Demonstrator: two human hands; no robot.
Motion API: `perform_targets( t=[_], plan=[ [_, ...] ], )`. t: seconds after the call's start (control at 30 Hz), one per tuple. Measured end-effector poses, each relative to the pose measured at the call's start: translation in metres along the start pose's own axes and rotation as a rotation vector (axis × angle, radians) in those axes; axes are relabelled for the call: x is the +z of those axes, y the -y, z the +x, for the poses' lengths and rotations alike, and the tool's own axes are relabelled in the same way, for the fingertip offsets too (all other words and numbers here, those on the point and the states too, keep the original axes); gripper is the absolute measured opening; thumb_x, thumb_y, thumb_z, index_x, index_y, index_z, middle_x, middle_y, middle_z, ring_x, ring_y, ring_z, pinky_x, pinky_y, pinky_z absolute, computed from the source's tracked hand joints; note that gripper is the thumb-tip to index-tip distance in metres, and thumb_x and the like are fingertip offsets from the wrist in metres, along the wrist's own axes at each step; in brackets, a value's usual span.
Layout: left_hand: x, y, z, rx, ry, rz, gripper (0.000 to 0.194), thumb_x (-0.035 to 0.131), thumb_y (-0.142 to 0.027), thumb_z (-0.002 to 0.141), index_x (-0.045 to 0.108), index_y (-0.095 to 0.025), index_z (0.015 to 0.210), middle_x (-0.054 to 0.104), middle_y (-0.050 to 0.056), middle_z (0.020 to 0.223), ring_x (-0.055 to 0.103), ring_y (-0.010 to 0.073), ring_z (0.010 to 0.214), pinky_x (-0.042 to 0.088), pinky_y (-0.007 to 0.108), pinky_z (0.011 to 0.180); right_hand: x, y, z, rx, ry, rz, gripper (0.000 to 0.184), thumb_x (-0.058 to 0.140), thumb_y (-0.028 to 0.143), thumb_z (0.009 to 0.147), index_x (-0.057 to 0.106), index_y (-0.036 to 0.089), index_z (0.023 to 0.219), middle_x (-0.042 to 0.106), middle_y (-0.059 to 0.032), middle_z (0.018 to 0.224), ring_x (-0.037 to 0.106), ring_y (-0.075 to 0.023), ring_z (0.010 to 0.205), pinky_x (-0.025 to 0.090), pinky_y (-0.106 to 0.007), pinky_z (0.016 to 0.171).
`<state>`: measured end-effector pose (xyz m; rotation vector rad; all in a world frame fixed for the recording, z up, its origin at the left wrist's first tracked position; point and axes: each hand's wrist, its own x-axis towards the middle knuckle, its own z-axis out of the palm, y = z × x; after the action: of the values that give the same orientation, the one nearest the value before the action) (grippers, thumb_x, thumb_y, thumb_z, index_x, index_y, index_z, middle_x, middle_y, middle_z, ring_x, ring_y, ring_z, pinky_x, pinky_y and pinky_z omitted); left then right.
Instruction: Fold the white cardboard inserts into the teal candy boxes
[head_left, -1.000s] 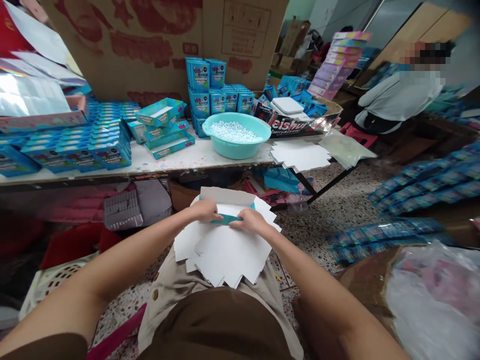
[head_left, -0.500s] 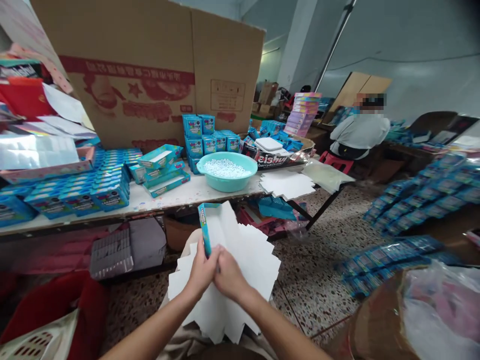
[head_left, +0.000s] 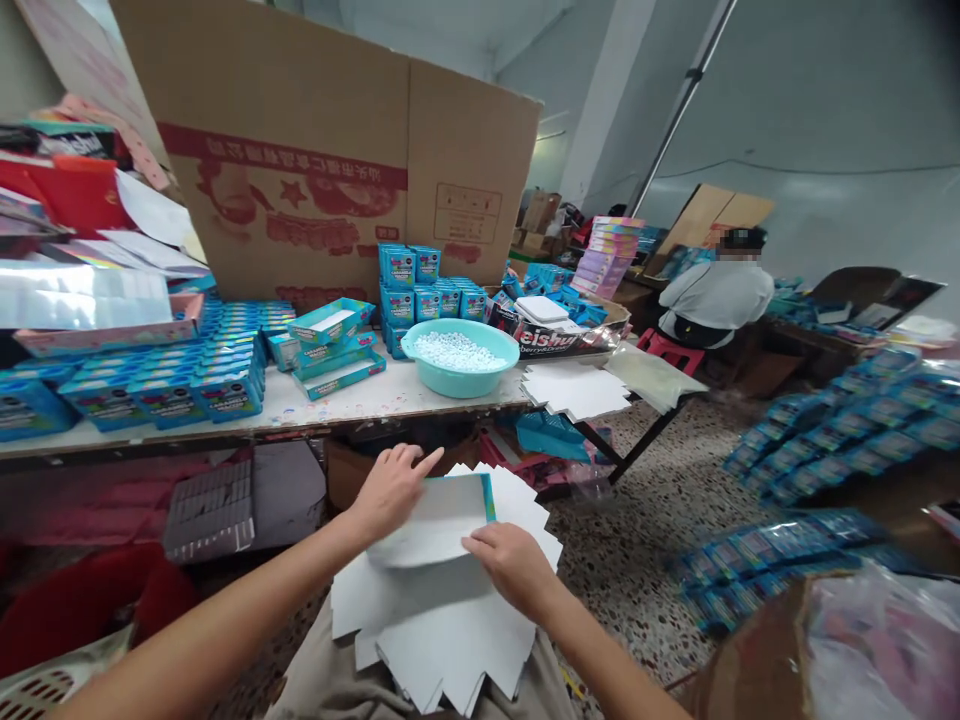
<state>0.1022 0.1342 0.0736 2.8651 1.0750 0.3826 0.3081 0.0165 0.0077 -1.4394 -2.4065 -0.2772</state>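
Box (head_left: pixel 442 518): turned since before, left end hidden
Left hand (head_left: pixel 391 492): fingers spread
Right hand (head_left: pixel 519 566): touching edge, can't tell if gripping

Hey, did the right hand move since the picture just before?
Yes, to the right: against the bowl, the right hand went from below the bowl's middle to below its right edge.

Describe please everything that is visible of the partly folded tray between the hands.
The tray looks like thin card, white inside, blue print showing on its raised right end. The near side appears unfolded. Below are fanned white sheets; the right hand touches its near right corner; the left hand partly hides its left end.
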Motion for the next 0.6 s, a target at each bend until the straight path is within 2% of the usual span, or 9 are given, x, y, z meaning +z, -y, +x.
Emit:
perform_targets(
  t=[0.07, 0.13, 0.2, 0.33, 0.43, 0.6],
  plan=[
    [0.006, -0.008, -0.014, 0.131, -0.195, 0.078, 0.038, 0.049, -0.028, 0.089, 0.052, -0.021, 0.126, 0.059, 0.011, 0.117, 0.051, 0.0262, 0.110, 0.038, 0.040, 0.094, 0.020, -0.004, -0.005, 0.061, -0.119, -0.049, 0.027, 0.052, 0.006, 0.085, 0.064, 0.019, 0.105, 0.067, -0.0044, 0.086, 0.058, -0.0149, 0.074, 0.042, -0.027, 0.065],
    [0.015, -0.012, -0.034, 0.258, -0.254, 0.087, 0.039, 0.052, -0.043, 0.088, 0.056, -0.019, 0.117, 0.060, 0.010, 0.111, 0.051, 0.0247, 0.104, 0.039, 0.038, 0.091, 0.030, -0.004, -0.009, 0.100, -0.192, -0.077, 0.026, 0.050, 0.006, 0.086, 0.064, 0.017, 0.105, 0.066, -0.0061, 0.087, 0.058, -0.0155, 0.075, 0.042, -0.027, 0.066],
    [0.028, -0.011, -0.054, 0.283, -0.221, 0.097, 0.036, 0.055, -0.043, 0.086, 0.057, -0.018, 0.112, 0.061, 0.008, 0.103, 0.053, 0.0225, 0.097, 0.040, 0.035, 0.086, 0.035, -0.002, -0.012, 0.099, -0.213, -0.078, 0.026, 0.049, 0.006, 0.086, 0.064, 0.016, 0.104, 0.066, -0.0066, 0.087, 0.057, -0.0156, 0.075, 0.043, -0.027, 0.067],
    [0.052, -0.001, -0.077, 0.177, -0.102, 0.125, 0.010, 0.053, -0.025, 0.090, 0.061, -0.019, 0.092, 0.062, 0.002, 0.087, 0.053, 0.0180, 0.083, 0.040, 0.031, 0.077, 0.039, 0.000, -0.020, 0.064, -0.184, 0.003, 0.023, 0.050, 0.012, 0.089, 0.065, 0.019, 0.104, 0.067, -0.0051, 0.089, 0.058, -0.0157, 0.076, 0.044, -0.027, 0.066],
    [0.059, 0.003, -0.077, 0.190, -0.064, 0.122, 0.014, 0.050, -0.025, 0.092, 0.061, -0.019, 0.088, 0.062, 0.002, 0.083, 0.053, 0.0172, 0.081, 0.038, 0.030, 0.075, 0.042, -0.004, -0.025, 0.097, -0.133, 0.086, 0.019, 0.051, 0.020, 0.091, 0.066, 0.021, 0.102, 0.068, -0.0051, 0.091, 0.060, -0.0157, 0.080, 0.045, -0.026, 0.070],
    [0.053, -0.003, -0.060, 0.115, -0.024, 0.092, 0.022, 0.046, -0.026, 0.093, 0.063, -0.019, 0.081, 0.064, 0.002, 0.077, 0.057, 0.0157, 0.077, 0.036, 0.030, 0.072, 0.035, -0.017, -0.023, 0.208, 0.041, 0.264, 0.023, 0.047, 0.027, 0.093, 0.069, 0.022, 0.096, 0.070, -0.0040, 0.093, 0.063, -0.0156, 0.083, 0.046, -0.025, 0.075]
  ],
)
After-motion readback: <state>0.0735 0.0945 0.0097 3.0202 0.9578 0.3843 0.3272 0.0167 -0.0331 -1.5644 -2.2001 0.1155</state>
